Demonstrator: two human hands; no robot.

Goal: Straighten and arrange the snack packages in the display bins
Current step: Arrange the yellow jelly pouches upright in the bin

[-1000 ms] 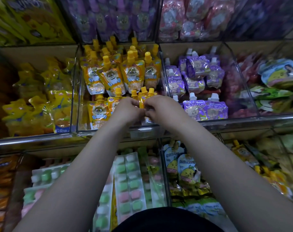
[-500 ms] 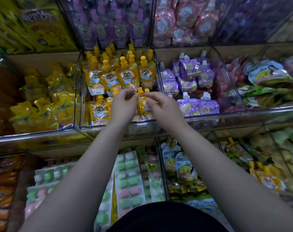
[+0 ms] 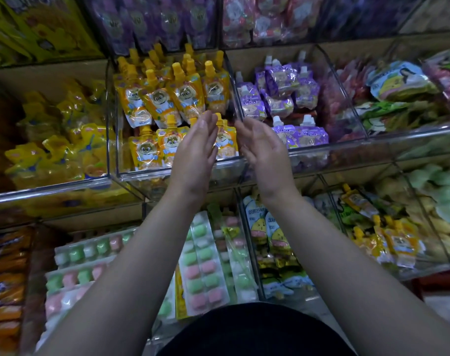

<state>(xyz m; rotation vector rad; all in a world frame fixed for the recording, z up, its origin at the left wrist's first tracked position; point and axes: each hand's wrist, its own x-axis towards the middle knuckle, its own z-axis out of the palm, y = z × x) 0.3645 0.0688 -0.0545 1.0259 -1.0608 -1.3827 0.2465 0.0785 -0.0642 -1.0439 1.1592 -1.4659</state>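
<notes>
Two bare hands raised before the middle clear bin (image 3: 146, 176) of the upper shelf row, palms turned toward each other, fingers straight and close together, gripping nothing. Left hand (image 3: 195, 150) in front of the bin's front row of orange spouted pouches (image 3: 185, 96), fingertips level with the yellow caps. Right hand (image 3: 263, 150) in front of the clear divider between this bin and the next. Between the two palms, the front-right orange pouch (image 3: 226, 145), upright at the right end of the front row, just beside the left fingers and apart from the right hand; contact with the left fingers not discernible. Behind it, further rows of the same pouches, caps up. In the bin to the right, purple spouted pouches (image 3: 301, 136); in the bin to the left, yellow packets (image 3: 64, 150). On the lower row, blister strips of green and pink sweets (image 3: 203, 265) beside pear-print pouches (image 3: 263, 227).
</notes>
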